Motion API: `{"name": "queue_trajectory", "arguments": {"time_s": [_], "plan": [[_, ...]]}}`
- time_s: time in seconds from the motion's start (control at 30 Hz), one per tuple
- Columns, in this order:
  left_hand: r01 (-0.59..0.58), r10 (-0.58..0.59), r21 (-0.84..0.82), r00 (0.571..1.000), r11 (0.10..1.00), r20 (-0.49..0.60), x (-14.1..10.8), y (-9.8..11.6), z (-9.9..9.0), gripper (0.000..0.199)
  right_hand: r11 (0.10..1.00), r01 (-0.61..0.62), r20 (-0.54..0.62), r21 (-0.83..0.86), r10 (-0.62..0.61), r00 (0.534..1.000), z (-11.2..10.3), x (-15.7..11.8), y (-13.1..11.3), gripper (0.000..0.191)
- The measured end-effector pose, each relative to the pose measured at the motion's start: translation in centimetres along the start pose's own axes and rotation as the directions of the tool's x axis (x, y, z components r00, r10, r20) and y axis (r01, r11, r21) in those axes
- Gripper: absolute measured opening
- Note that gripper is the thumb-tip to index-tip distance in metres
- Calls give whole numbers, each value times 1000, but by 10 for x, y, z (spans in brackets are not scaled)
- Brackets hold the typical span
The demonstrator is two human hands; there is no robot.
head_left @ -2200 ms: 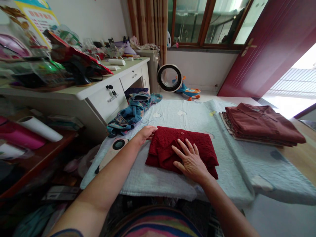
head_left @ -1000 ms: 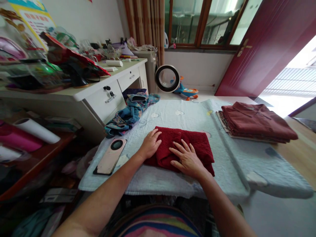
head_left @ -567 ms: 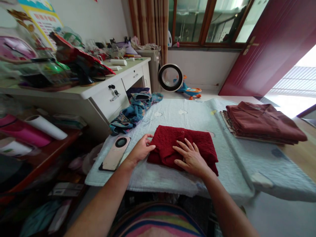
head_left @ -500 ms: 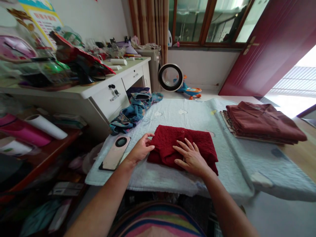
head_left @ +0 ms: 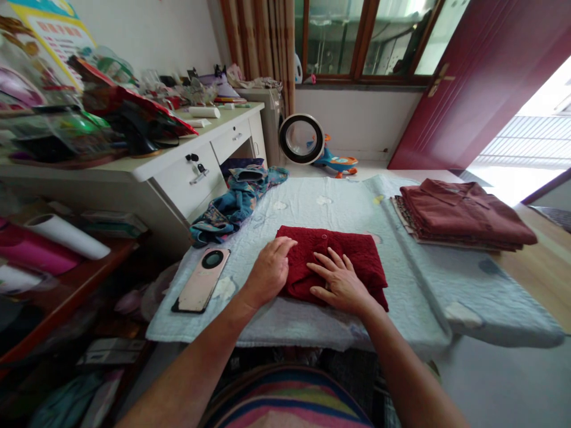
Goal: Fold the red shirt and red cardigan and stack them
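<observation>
A folded dark red shirt (head_left: 357, 252) with a textured surface and one round button lies in front of me on a pale blue cloth. My left hand (head_left: 270, 270) is at its left edge, fingers bent together over the fabric; their tips partly hide that edge. Flat on the middle of the shirt rests my right hand (head_left: 341, 282), fingers spread, a ring on one of them. To the left of the shirt a phone (head_left: 199, 285) lies face down, its round dark camera ring towards the far side.
The pale blue cloth (head_left: 401, 321) covers the table. On its right sits a stack of folded brownish-red clothes (head_left: 466, 217). A crumpled blue patterned garment (head_left: 236, 205) lies at the far left, beside a white desk (head_left: 187, 178) crowded with items. A toy ride-on car (head_left: 336, 161) stands beyond.
My left hand has moved right and farther onto the shirt's left edge, its fingers now closer together. My right hand stays flat on the shirt. The whole view has shifted slightly.
</observation>
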State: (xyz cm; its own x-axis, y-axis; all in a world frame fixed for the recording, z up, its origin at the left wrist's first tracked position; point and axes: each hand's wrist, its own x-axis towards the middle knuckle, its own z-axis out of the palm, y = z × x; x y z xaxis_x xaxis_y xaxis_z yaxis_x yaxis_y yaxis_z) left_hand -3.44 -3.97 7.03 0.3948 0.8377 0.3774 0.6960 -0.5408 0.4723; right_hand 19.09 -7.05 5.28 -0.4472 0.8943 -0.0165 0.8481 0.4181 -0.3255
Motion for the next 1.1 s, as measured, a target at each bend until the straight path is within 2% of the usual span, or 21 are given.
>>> {"name": "queue_trajectory", "arguments": {"time_s": [0.07,0.17,0.23,0.3,0.37,0.43,0.47,0.53,0.57,0.6,0.67,0.73,0.83,0.9,1.0,1.07,1.1], "plan": [[-74,80,-49,988,996,130,4,12,10,38,999,4,-1,33,-4,1000,-1,-1,2,61],[-41,47,-25,953,999,300,9,20,20,28,989,22,-33,149,-17,999,-4,-3,5,63],[-10,-5,39,932,999,362,15,23,20,26,955,39,-122,295,-3,993,-9,-5,7,55],[-5,-46,124,911,992,409,26,29,17,23,887,60,-264,458,70,962,-16,-9,8,45],[-28,-73,219,896,975,438,39,39,15,24,824,79,-418,560,199,887,-23,-15,13,38],[-45,-97,302,893,952,439,51,52,17,29,813,41,-537,581,346,769,-29,-23,23,32],[-51,-100,329,898,943,428,56,57,19,31,821,-17,-580,571,417,699,-32,-29,30,30],[-57,-85,362,927,930,366,63,65,27,28,826,-206,-617,525,536,576,-34,-42,48,28],[-58,-67,369,946,927,316,64,66,32,26,808,-315,-605,497,583,542,-33,-49,57,30],[-64,-38,365,963,929,267,64,66,36,26,780,-409,-572,475,626,530,-32,-55,66,31],[-119,53,300,974,947,221,63,60,46,32,716,-509,-460,478,698,549,-26,-65,80,35],[-203,153,167,950,965,272,60,52,57,38,665,-489,-339,564,727,597,-21,-70,85,38],[-218,198,7,900,976,387,55,40,71,50,557,-348,-232,754,721,653,-17,-68,79,40],[-179,172,-23,894,984,415,52,35,78,55,435,-233,-177,870,716,676,-19,-64,72,47],[-162,168,-49,893,986,417,50,32,82,49,275,-89,-138,957,704,697,-20,-63,67,56],[-162,166,-45,893,986,417,49,32,82,46,268,-86,-139,960,715,685,-13,-65,71,56],[-168,166,-34,894,985,417,49,32,82,48,307,-121,-150,944,727,670,-8,-67,74,53]]}}
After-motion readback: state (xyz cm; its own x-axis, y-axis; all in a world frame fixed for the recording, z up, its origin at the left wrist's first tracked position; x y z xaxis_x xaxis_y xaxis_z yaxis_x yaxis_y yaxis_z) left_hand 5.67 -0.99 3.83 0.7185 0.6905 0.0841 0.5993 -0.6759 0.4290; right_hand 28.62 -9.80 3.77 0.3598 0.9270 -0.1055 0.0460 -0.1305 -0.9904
